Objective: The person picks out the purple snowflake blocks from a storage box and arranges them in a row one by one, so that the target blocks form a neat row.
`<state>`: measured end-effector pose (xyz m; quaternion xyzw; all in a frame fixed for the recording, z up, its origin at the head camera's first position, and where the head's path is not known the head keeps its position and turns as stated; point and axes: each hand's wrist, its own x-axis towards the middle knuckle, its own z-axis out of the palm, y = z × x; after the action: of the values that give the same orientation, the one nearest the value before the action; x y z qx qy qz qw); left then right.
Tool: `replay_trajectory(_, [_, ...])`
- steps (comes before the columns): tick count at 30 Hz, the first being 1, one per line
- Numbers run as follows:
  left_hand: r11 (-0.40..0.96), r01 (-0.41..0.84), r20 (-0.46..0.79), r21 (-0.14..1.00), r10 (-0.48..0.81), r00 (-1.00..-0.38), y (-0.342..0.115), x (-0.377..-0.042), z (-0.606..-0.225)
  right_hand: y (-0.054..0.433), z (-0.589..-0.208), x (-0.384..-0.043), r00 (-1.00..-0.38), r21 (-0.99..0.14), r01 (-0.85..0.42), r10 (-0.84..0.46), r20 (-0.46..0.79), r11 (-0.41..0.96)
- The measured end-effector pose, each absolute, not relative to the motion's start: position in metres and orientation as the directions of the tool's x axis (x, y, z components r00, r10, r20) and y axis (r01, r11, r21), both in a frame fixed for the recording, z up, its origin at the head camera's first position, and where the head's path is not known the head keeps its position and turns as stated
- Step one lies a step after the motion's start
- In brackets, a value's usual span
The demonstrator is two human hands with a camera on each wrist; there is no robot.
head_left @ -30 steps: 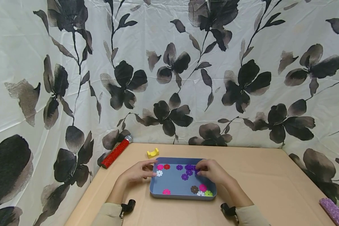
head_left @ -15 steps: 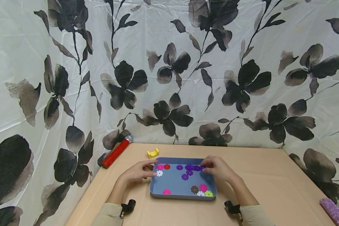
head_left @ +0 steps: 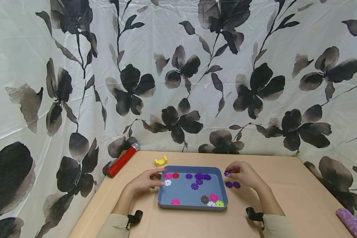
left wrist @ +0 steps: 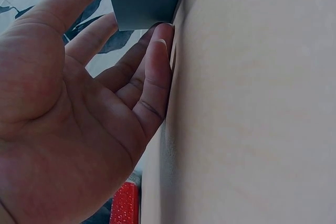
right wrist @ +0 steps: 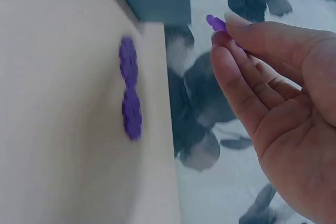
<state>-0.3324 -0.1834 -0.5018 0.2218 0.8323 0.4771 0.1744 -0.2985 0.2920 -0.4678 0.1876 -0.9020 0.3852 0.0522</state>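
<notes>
Pinching hand: right hand (head_left: 243, 173), thumb and fingertips together on one purple flower (right wrist: 216, 23), raised above the tabletop (head_left: 273, 185) just beyond the right side of the tray (head_left: 184, 195).
Left hand (head_left: 145, 180): fingers loosely spread, touching the tray's left end.
Purple pair (head_left: 236, 185): side by side on the tabletop, right of the tray.
Inside tray: purple cluster (head_left: 199, 181) towards the far side; brown flower (head_left: 205, 199) and green flower (head_left: 219, 204) near right.
Yellow piece (head_left: 161, 162): behind the tray.
</notes>
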Motion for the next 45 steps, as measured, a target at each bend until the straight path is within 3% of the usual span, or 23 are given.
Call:
replay_trajectory(24, [0.403, 0.183, -0.075, 0.897, 0.548, -0.833, -0.183, -0.333, -0.501, 0.352, -0.482, -0.291, -0.965, -0.698, -0.236, -0.247, 0.087, 0.676])
replay_trajectory(32, [0.406, 0.18, -0.078, 0.896, 0.543, -0.836, -0.182, -0.332, -0.501, 0.355, -0.487, -0.289, -0.981, -0.712, -0.127, -0.195, -0.015, 0.691])
replay_trajectory(45, [0.418, 0.177, -0.085, 0.891, 0.536, -0.84, -0.182, -0.332, -0.501, 0.356, -0.491, -0.289, -0.973, -0.721, -0.137, -0.229, -0.03, 0.679])
